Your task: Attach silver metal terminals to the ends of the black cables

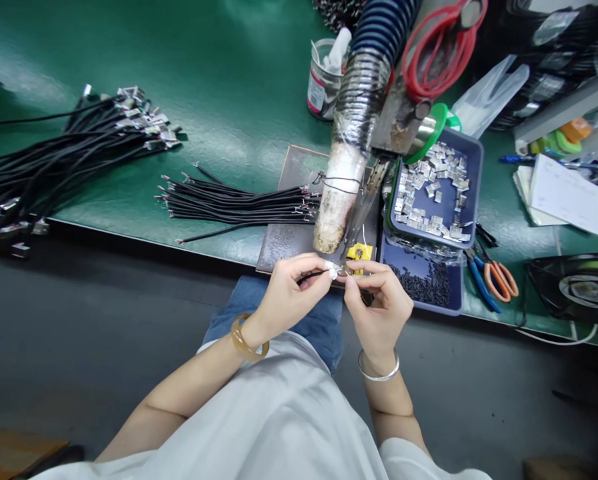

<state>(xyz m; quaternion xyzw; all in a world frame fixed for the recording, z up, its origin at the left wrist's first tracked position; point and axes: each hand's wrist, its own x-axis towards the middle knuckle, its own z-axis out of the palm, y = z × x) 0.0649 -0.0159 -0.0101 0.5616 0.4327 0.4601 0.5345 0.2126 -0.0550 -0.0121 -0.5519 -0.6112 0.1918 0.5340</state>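
My left hand (299, 293), white wrapping at its fingertips, pinches a thin black cable (307, 276) near one end. Facing it, my right hand (381, 300) has thumb and forefinger pressed together close to that end; the tiny piece between them is too small to name. Both hands meet at the table's front edge, just below a soldering-type metal tip (351, 233) and beside a small yellow block (359, 255). Black cables (239, 205) with bared wire ends lie behind my left hand, partly on a dark board (283, 248).
An extraction hose (351, 127) hangs over the board. At right, a blue tray (473, 180) of metal connectors sits above another tray (455, 293) of short black tubes. Pliers (483, 283) and orange-handled scissors (501, 279) lie beside them. Cables with connectors (143, 123) cover the left.
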